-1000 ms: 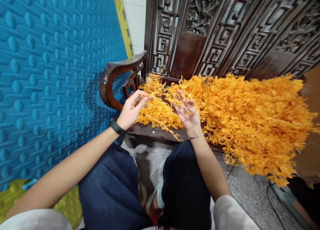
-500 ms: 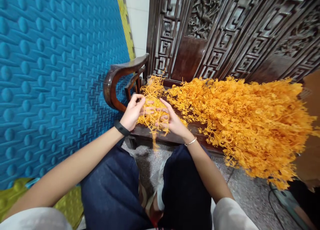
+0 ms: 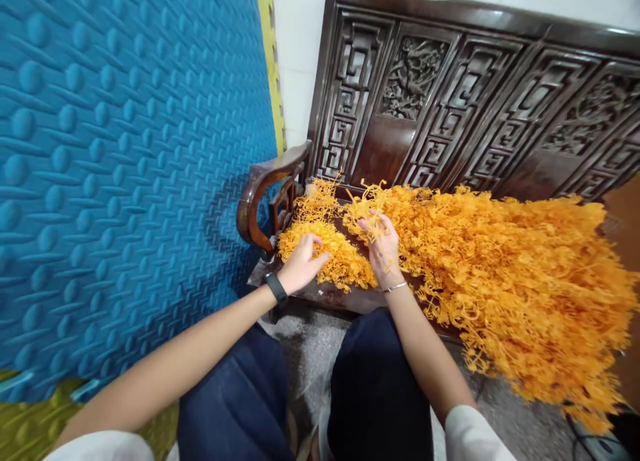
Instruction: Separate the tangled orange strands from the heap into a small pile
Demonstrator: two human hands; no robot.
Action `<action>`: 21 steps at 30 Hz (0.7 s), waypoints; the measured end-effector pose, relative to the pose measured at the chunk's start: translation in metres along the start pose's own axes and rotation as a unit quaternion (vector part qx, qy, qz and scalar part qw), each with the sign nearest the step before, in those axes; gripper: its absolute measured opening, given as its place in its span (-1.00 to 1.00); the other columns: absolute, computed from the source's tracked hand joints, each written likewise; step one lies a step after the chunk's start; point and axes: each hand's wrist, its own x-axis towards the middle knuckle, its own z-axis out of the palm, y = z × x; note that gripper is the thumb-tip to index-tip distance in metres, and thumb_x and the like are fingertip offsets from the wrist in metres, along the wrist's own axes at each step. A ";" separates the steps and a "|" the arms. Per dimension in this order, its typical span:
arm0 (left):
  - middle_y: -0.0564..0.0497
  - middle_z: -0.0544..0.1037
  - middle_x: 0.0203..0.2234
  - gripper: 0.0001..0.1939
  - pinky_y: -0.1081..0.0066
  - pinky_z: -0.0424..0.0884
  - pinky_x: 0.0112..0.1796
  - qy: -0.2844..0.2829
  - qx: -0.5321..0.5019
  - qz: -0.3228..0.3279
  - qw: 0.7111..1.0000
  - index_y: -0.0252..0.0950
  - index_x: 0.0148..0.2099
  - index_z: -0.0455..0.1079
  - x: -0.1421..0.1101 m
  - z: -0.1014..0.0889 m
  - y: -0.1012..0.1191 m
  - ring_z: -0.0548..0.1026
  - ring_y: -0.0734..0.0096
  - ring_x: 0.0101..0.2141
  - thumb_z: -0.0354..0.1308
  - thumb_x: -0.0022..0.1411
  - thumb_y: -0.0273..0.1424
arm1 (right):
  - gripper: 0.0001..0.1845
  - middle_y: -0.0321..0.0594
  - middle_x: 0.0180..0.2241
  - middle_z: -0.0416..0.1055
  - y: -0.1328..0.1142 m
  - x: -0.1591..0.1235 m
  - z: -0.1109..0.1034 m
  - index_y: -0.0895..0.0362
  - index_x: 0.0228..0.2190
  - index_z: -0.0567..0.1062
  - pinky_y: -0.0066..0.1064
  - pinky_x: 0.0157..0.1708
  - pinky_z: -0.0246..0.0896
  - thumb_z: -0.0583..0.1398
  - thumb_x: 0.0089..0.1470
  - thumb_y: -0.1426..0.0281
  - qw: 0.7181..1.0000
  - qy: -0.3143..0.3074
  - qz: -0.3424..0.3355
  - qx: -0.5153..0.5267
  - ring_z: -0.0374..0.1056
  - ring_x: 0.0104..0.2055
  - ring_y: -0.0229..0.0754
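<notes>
My left hand (image 3: pixel 303 263) hovers at the front of a small heap of curly orange plastic sprigs (image 3: pixel 320 233). Its thumb and fingers are apart, with nothing visible between them. A loose orange sprig (image 3: pixel 375 229) lies in my right hand (image 3: pixel 386 249), whose palm is turned up and fingers are curled around it; thin strands trail down over the palm. Right beside that hand begins the large pile of the same orange sprigs (image 3: pixel 520 281), spreading far along the dark wooden bench (image 3: pixel 345 297).
A curved wooden armrest (image 3: pixel 249 207) closes the bench's left end, and a carved backrest (image 3: pixel 385 147) rises behind. Blue studded foam matting (image 3: pixel 125 147) covers the left side. My knees (image 3: pixel 383 367) are close to the bench front; a cable (image 3: pixel 575 434) lies at lower right.
The hands came together around a sprig, then parted. My right hand has moved right and turned palm up with a sprig; my left has moved lower over the small heap. The view has tilted up.
</notes>
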 end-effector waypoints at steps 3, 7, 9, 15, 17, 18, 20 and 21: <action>-0.11 0.40 -0.27 -0.86 0.23 0.31 -0.12 -0.145 0.166 0.077 0.972 -0.34 -0.28 0.26 -0.007 0.009 0.005 0.39 0.21 -0.19 0.02 0.17 -0.36 | -0.63 -0.35 -0.32 0.39 0.009 0.043 0.013 0.10 -0.34 0.35 -0.38 -0.12 0.28 0.29 -0.29 0.41 0.999 0.034 -0.013 0.007 0.37 -0.30 -0.33; -0.13 0.42 -0.24 -0.79 0.26 0.38 -0.22 -0.246 0.252 0.177 0.919 -0.35 -0.24 0.32 -0.016 0.026 0.018 0.42 0.16 -0.19 -0.01 0.19 -0.32 | -0.73 -0.30 -0.29 0.33 0.018 0.104 0.043 0.09 -0.31 0.26 -0.35 -0.16 0.30 0.17 -0.15 0.41 0.994 0.049 -0.050 -0.079 0.35 -0.26 -0.30; -0.15 0.42 -0.20 -0.76 0.27 0.39 -0.23 -0.232 0.270 0.211 0.910 -0.37 -0.19 0.32 -0.019 0.033 0.026 0.42 0.16 -0.16 -0.04 0.21 -0.33 | -0.66 -0.23 -0.19 0.31 0.020 0.129 0.062 0.11 -0.24 0.24 -0.30 -0.06 0.24 0.15 -0.14 0.45 0.979 0.040 -0.098 -0.173 0.32 -0.16 -0.25; -0.17 0.45 -0.23 -0.72 0.30 0.42 -0.26 -0.215 0.233 0.297 0.901 -0.44 -0.16 0.34 -0.020 0.047 0.049 0.44 0.19 -0.21 -0.07 0.22 -0.35 | -0.50 0.12 0.03 0.08 0.027 0.167 0.118 0.25 -0.01 0.15 -0.04 0.15 -0.09 0.04 -0.06 0.48 0.879 0.067 -0.158 -0.445 0.06 0.15 0.02; -0.20 0.46 -0.26 -0.69 0.29 0.43 -0.30 -0.220 0.218 0.280 0.909 -0.47 -0.16 0.35 -0.017 0.048 0.053 0.46 0.19 -0.26 -0.06 0.20 -0.34 | -0.44 0.19 0.09 -0.04 0.031 0.170 0.130 0.28 0.07 0.07 0.02 0.18 -0.21 -0.03 -0.02 0.49 0.859 0.103 -0.181 -0.467 -0.11 0.24 0.07; -0.21 0.46 -0.27 -0.68 0.29 0.43 -0.32 -0.222 0.216 0.268 0.912 -0.49 -0.16 0.36 -0.016 0.047 0.054 0.46 0.18 -0.28 -0.06 0.19 -0.34 | -0.42 0.20 0.13 -0.12 0.033 0.171 0.135 0.29 0.10 0.02 0.03 0.20 -0.26 -0.06 0.00 0.49 0.850 0.118 -0.200 -0.474 -0.22 0.28 0.07; -0.24 0.47 -0.29 -0.70 0.27 0.43 -0.33 -0.227 0.216 0.246 0.917 -0.49 -0.19 0.38 -0.013 0.044 0.057 0.46 0.15 -0.28 -0.03 0.16 -0.37 | -0.39 0.19 0.20 -0.30 0.036 0.173 0.141 0.30 0.14 -0.05 0.04 0.21 -0.34 -0.10 0.03 0.47 0.825 0.136 -0.239 -0.494 -0.41 0.33 0.05; -0.24 0.47 -0.30 -0.73 0.27 0.43 -0.34 -0.228 0.217 0.236 0.920 -0.49 -0.21 0.39 -0.011 0.041 0.058 0.47 0.15 -0.28 -0.02 0.14 -0.40 | -0.38 0.17 0.22 -0.37 0.038 0.175 0.144 0.30 0.15 -0.07 0.04 0.22 -0.36 -0.10 0.04 0.46 0.813 0.141 -0.245 -0.509 -0.47 0.33 0.04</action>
